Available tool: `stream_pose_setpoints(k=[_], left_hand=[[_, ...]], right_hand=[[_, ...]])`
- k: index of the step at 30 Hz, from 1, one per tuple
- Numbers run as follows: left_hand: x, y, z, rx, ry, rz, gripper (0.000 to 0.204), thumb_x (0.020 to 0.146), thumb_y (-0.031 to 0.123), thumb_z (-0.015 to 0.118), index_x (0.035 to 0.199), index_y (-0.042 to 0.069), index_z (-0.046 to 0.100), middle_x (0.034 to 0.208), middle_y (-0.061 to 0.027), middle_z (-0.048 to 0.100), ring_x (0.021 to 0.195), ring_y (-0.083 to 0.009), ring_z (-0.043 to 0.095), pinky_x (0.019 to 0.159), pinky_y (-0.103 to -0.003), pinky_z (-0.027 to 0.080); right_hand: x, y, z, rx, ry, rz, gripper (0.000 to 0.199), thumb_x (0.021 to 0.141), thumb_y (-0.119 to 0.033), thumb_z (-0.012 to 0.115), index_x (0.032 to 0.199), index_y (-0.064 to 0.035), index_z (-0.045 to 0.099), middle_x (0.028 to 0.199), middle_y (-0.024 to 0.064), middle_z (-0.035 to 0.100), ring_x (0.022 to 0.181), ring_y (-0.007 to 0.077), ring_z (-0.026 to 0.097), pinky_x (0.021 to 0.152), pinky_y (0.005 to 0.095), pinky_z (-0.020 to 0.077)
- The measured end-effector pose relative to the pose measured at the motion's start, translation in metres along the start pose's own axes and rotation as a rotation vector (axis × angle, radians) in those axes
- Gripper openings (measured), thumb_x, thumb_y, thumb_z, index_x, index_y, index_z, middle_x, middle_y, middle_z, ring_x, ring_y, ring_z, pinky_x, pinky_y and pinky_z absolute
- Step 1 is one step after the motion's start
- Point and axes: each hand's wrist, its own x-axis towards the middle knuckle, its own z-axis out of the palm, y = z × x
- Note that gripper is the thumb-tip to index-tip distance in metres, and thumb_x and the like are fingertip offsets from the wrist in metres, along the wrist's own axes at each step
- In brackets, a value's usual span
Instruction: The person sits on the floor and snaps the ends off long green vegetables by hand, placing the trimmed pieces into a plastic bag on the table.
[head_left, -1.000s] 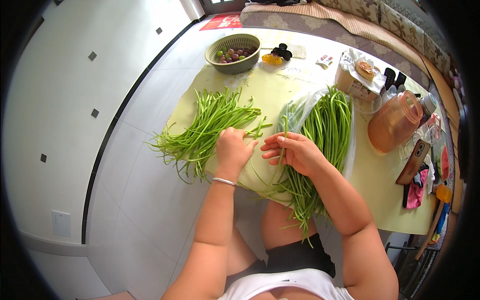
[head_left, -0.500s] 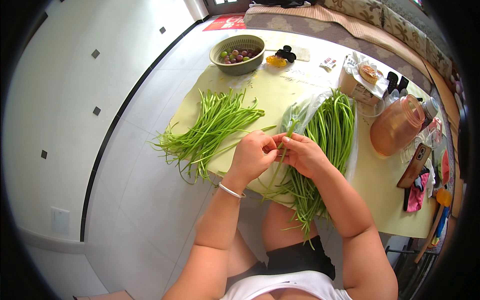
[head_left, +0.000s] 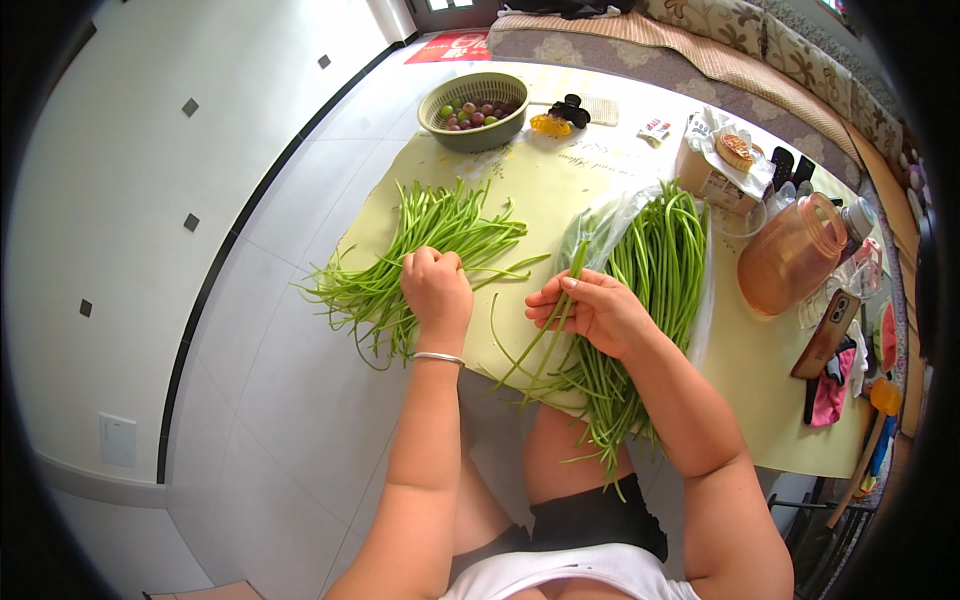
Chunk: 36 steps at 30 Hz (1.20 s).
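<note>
Long green vegetable stems lie on the table in two heaps. My left hand [head_left: 437, 292], with a light bangle at the wrist, is down on the left heap [head_left: 400, 250]; its fingers are curled over the stems and their tips are hidden. My right hand [head_left: 592, 308] pinches a few green stems [head_left: 548, 352] between thumb and fingers, their lower ends hanging toward the table's near edge. Beside it, the right heap [head_left: 662, 270] lies partly in a clear plastic bag [head_left: 600, 225], its thin ends drooping over the near edge above my lap.
A basket [head_left: 472, 140] of grapes [head_left: 480, 112] stands at the far left, beside a black hair claw [head_left: 571, 108]. Toward the right are a box [head_left: 715, 188] with a round pastry [head_left: 735, 152], a large orange-tinted jar [head_left: 792, 255] and a phone [head_left: 827, 333]. A patterned sofa [head_left: 700, 75] is behind.
My left hand has moved left, away from my right hand and onto the left heap. My right hand has stayed nearly in place, with stems in its fingers.
</note>
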Motion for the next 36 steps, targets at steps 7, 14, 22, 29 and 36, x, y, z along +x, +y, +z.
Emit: stream_pose_setpoints(k=[7, 14, 22, 29, 36], left_hand=[[-0.002, 0.004, 0.003, -0.046, 0.0, 0.076, 0.007, 0.069, 0.005, 0.07, 0.071, 0.009, 0.065, 0.082, -0.0057, 0.058, 0.088, -0.027, 0.055, 0.075, -0.042, 0.045], [0.001, 0.042, -0.034, -0.439, -0.066, 0.029, 0.008, 0.07, 0.005, 0.071, 0.074, 0.006, 0.063, 0.077, -0.0082, 0.061, 0.078, -0.0274, 0.058, 0.073, -0.039, 0.047], [-0.004, 0.071, -0.051, -0.741, -0.403, 0.225, 0.008, 0.069, 0.006, 0.071, 0.074, 0.004, 0.065, 0.073, -0.0109, 0.062, 0.071, -0.028, 0.06, 0.067, -0.038, 0.048], [-0.002, 0.009, -0.013, -0.153, -0.186, 0.018, 0.007, 0.072, 0.01, 0.071, 0.076, 0.005, 0.069, 0.076, -0.0111, 0.062, 0.081, -0.0305, 0.06, 0.073, -0.041, 0.049], [-0.008, 0.004, -0.004, 0.002, -0.315, 0.02, 0.01, 0.07, 0.012, 0.07, 0.07, 0.004, 0.064, 0.078, -0.0117, 0.063, 0.082, -0.0309, 0.06, 0.075, -0.043, 0.049]], right_hand=[[0.002, 0.001, -0.002, -0.004, -0.014, 0.004, 0.025, 0.101, -0.017, 0.046, 0.105, 0.0038, 0.06, 0.107, 0.0206, 0.066, 0.1, 0.0321, 0.066, 0.09, 0.0446, 0.0534], [0.0, 0.0, 0.002, 0.002, 0.008, 0.006, 0.028, 0.1, -0.016, 0.048, 0.116, 0.0039, 0.057, 0.112, 0.019, 0.065, 0.106, 0.0312, 0.064, 0.091, 0.0444, 0.0527], [0.007, 0.009, -0.02, 0.013, 0.001, -0.074, 0.026, 0.1, -0.018, 0.05, 0.113, 0.0026, 0.057, 0.113, 0.0179, 0.065, 0.106, 0.0301, 0.063, 0.09, 0.0434, 0.0523], [0.001, 0.0, -0.002, 0.033, 0.011, -0.02, 0.022, 0.1, -0.018, 0.049, 0.101, 0.0013, 0.059, 0.105, 0.0208, 0.066, 0.101, 0.0317, 0.065, 0.092, 0.0451, 0.0513], [0.001, 0.0, 0.003, 0.012, 0.008, 0.001, 0.024, 0.099, -0.017, 0.049, 0.105, 0.004, 0.059, 0.105, 0.0211, 0.066, 0.097, 0.0312, 0.067, 0.09, 0.044, 0.0532]])
